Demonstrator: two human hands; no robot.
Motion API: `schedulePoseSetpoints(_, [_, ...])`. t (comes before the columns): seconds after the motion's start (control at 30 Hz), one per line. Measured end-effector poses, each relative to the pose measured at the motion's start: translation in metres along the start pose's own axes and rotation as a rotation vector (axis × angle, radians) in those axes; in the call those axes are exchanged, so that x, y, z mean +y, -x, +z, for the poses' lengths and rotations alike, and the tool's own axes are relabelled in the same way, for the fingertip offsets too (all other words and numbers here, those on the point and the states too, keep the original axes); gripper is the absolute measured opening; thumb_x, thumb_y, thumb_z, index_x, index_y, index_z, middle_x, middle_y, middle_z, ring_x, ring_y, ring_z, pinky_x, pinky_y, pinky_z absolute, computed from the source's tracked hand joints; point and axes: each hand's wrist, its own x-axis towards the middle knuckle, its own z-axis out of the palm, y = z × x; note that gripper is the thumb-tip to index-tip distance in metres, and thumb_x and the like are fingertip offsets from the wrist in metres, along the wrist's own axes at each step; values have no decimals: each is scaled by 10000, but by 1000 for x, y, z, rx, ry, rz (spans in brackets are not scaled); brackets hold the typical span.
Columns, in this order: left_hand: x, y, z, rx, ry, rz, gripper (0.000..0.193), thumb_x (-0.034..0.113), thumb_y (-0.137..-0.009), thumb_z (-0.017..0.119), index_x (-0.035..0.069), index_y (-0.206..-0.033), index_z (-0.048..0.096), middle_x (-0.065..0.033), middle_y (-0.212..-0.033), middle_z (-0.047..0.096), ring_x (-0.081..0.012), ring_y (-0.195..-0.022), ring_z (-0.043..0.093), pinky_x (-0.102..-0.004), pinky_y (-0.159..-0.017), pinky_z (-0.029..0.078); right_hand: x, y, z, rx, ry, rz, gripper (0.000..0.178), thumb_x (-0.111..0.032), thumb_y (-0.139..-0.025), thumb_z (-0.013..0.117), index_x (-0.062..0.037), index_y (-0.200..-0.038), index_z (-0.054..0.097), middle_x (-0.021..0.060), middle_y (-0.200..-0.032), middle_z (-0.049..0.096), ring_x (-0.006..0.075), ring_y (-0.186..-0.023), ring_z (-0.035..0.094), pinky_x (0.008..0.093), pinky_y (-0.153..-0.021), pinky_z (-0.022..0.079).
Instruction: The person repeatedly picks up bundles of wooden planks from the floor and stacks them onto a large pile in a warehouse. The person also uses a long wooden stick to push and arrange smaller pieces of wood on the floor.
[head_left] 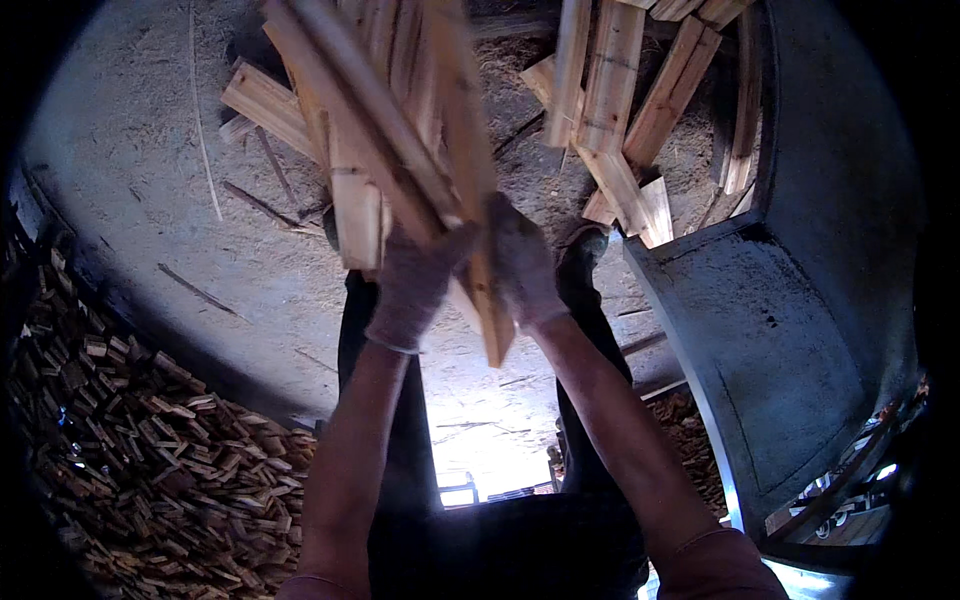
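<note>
My left hand (418, 285), in a pale glove, is closed around the lower ends of long wooden boards (365, 125) that tilt up to the left. My right hand (522, 262), gloved as well, grips the side of an upright wooden plank (468, 160), smeared by motion at its top. The lower ends of these pieces meet between my hands, and the plank's end juts below them. Some of the fingers are hidden behind the wood. Beneath the held pieces, more boards (357, 215) lie near my left foot.
Loose boards (612, 75) lie in a heap on the dusty floor (130, 180) at the far right. A big grey metal panel (760, 330) with a raised edge stands at my right. Stacked wood pieces (170, 450) fill the lower left. Thin sticks (200, 290) are scattered about.
</note>
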Motion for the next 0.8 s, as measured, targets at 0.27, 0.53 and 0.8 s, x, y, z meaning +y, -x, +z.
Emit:
schedulePoseSetpoints(0.27, [7, -49, -120, 567, -961, 129, 653, 356, -967, 715, -12, -1460, 493, -153, -1311, 658, -239, -1182, 621, -384, -997, 486, -4, -72, 46, 137, 152, -62, 1094, -499, -758, 858, 75, -1522, 325, 307, -1495, 445, 436, -1375, 468, 446, -1149, 403])
schedulePoseSetpoints(0.53, [-30, -143, -181, 31, 319, 132, 852, 572, -993, 607, 29, -1565, 284, -163, -1540, 435, -289, -1372, 482, -447, -1164, 394, 36, -159, 3, -254, -601, 164, 853, -598, -919, 692, -121, -1571, 417, 109, -1582, 463, 261, -1482, 387, 390, -1197, 331])
schedulePoseSetpoints(0.8, [-54, -134, -180, -17, 375, 62, 754, 422, -989, 675, 18, -1531, 339, -143, -1461, 502, -271, -1318, 541, -410, -1097, 483, 1, -174, 15, -453, -13, -17, 914, -712, -843, 705, -35, -1441, 568, 173, -1412, 609, 274, -1311, 563, 404, -1126, 419])
